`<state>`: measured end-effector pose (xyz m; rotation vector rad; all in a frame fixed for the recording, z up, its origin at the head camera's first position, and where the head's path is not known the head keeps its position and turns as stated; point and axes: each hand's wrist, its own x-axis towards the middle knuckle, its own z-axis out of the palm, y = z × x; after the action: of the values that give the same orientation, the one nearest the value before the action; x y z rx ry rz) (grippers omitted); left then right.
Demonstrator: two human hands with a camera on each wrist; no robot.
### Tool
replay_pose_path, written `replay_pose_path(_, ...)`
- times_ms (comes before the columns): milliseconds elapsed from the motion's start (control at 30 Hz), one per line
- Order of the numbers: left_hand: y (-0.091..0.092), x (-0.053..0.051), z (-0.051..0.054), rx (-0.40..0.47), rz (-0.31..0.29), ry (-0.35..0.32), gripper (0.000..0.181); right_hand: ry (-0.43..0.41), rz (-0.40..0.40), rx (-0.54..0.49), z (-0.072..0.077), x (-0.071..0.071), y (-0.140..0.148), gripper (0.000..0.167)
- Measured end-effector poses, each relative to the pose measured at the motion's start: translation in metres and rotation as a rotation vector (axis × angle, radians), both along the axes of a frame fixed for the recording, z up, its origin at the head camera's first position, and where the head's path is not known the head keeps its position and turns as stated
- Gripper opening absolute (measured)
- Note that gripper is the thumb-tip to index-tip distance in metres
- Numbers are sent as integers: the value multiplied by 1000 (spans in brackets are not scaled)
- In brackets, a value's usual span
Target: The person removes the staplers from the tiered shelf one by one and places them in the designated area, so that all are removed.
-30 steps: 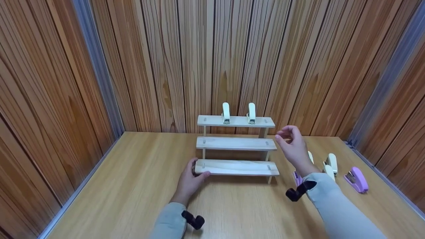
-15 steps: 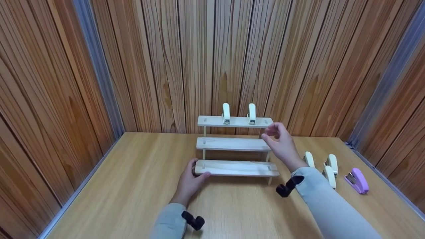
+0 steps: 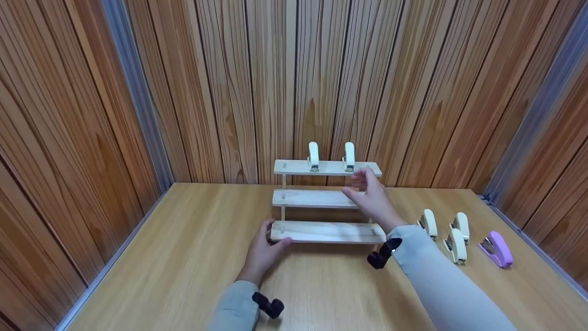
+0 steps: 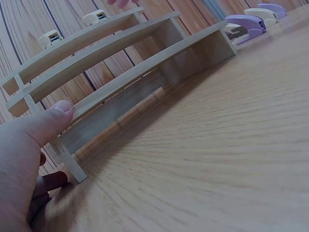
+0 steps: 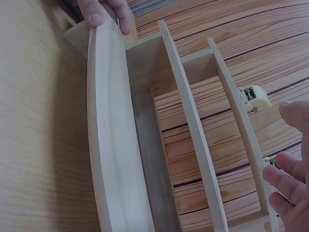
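Observation:
A pale wooden rack (image 3: pixel 326 232) with three stepped shelves stands on the table. My left hand (image 3: pixel 262 253) grips the left end of its lowest shelf, thumb on top, as the left wrist view shows with the hand (image 4: pixel 21 150) at the rack (image 4: pixel 145 63). Two cream staplers (image 3: pixel 313 157) (image 3: pixel 349 157) sit upright on the top shelf. My right hand (image 3: pixel 373 200) is in front of the right part of the upper shelves, fingers loosely bent around nothing. In the right wrist view this empty hand (image 5: pixel 292 179) is beside the staplers (image 5: pixel 256 97).
Right of the rack, three cream staplers (image 3: pixel 428 224) (image 3: pixel 460 227) (image 3: pixel 455 247) and a purple one (image 3: pixel 496 249) stand on the table (image 3: pixel 206 239). The left wrist view also shows a nearer purple stapler (image 4: pixel 248 26). Wood-panelled walls (image 3: pixel 229 92) enclose the back and sides.
My right hand has moved left, from beside the rack to in front of its upper shelves, uncovering cream staplers on the table. My left hand has kept its grip in place.

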<state>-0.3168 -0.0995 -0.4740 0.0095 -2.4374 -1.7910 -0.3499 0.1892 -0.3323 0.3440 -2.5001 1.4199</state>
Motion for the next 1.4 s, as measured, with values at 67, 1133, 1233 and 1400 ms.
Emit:
replay_pose_path(67,1,0,-1,0,0,2,86,0,1,5,-1,0,-2,54)
replay_pose_path(1133,3,-1,0,11,7,-20,85,51,-188,51,0,-27,-10,56)
replay_pose_path(1233,3,0,1,6,8,-17,85,34,-189,37,1,-30,-11,57)
replay_pose_path(1400,3,0,2,2,10,-6,84,35,-212,28,5,-35,-10,57)
